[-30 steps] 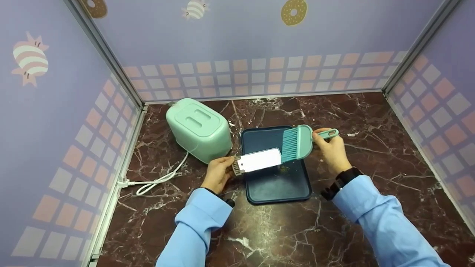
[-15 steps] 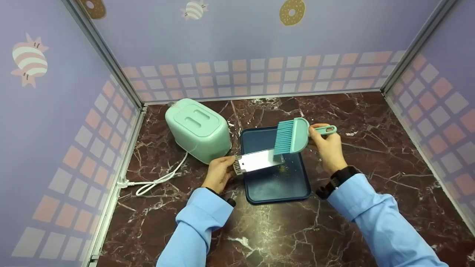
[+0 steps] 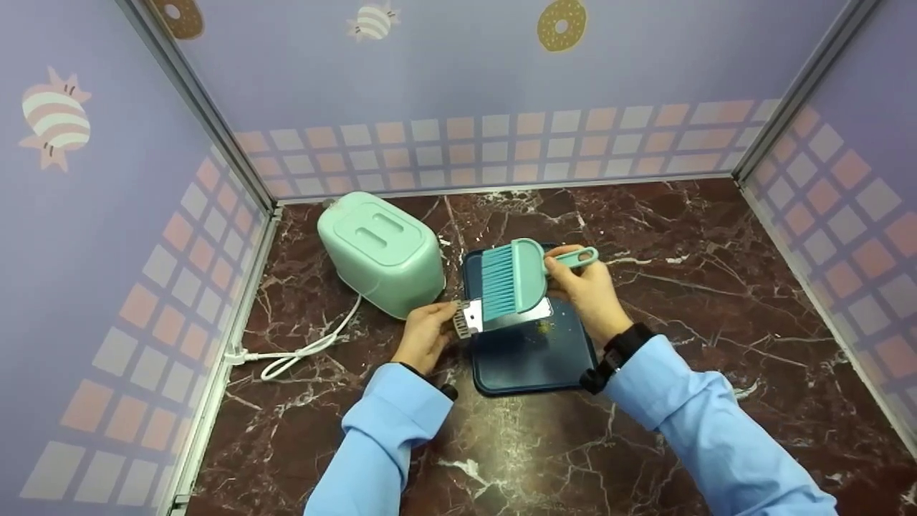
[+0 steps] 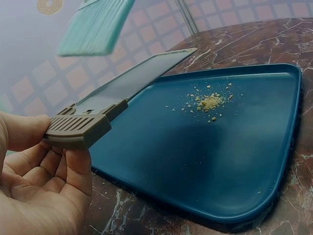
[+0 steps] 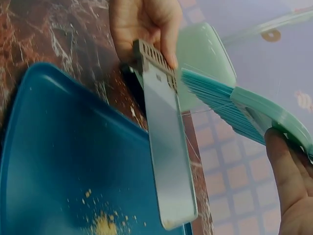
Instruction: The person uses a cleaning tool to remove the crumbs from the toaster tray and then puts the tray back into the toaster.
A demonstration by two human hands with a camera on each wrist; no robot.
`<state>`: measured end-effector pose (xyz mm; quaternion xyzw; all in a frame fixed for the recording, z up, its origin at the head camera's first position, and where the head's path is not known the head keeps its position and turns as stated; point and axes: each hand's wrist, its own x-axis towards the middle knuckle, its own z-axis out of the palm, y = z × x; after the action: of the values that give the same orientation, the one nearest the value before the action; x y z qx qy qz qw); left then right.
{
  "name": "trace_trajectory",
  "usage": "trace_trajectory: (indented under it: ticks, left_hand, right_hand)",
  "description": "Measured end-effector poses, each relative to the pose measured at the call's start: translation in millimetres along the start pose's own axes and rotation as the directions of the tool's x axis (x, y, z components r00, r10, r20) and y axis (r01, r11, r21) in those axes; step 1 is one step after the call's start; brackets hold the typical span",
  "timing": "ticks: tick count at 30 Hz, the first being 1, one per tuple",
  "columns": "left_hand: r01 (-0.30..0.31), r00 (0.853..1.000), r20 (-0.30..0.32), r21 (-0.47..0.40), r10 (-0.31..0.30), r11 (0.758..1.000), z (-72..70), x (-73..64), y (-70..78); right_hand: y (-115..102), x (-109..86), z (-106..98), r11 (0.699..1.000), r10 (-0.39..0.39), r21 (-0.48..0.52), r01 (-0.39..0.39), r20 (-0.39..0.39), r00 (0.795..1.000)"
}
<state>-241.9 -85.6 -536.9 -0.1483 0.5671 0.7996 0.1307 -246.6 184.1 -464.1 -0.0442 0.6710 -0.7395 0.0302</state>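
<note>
My left hand [image 3: 421, 335] pinches the brown slotted end of a flat metal crumb tray [image 4: 137, 78], thumb on top and fingers beneath. The crumb tray is held tilted over a dark blue tray [image 3: 530, 365]. In my right hand [image 3: 591, 294] is the handle of a mint-green brush [image 3: 530, 276] with teal bristles. From the head view, the brush covers the crumb tray's middle. Both wrist views show a gap between the bristles and the metal. A small heap of yellowish crumbs [image 4: 210, 102] lies on the blue tray, with loose bits around it.
A mint-green toaster [image 3: 383, 251] stands just left of the blue tray. Its white cord [image 3: 308, 351] runs to a plug at the left wall. White bits lie on the dark marbled tabletop [image 3: 666, 430]. Patterned panels enclose the back and sides.
My right hand has carried the brush leftward, from the crumb tray's far end toward its brown end. The left hand stays nearly still, and more crumbs show on the blue tray.
</note>
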Motion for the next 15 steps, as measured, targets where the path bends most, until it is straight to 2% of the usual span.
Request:
trace_trajectory:
  ticks: [6,15]
  left_hand:
    - [-0.002,1.000,0.015,0.016,0.002,1.000,0.2,-0.5,-0.3]
    - [-0.007,1.000,0.018,0.021,0.006,1.000,0.2,1.3,-1.0]
  right_hand:
    - [5.3,-2.4,12.9,0.999,0.029,-0.016,-0.028,0.077,0.997]
    - [14.3,-3.8,18.1,0.997,0.050,-0.063,-0.044,0.108,0.993]
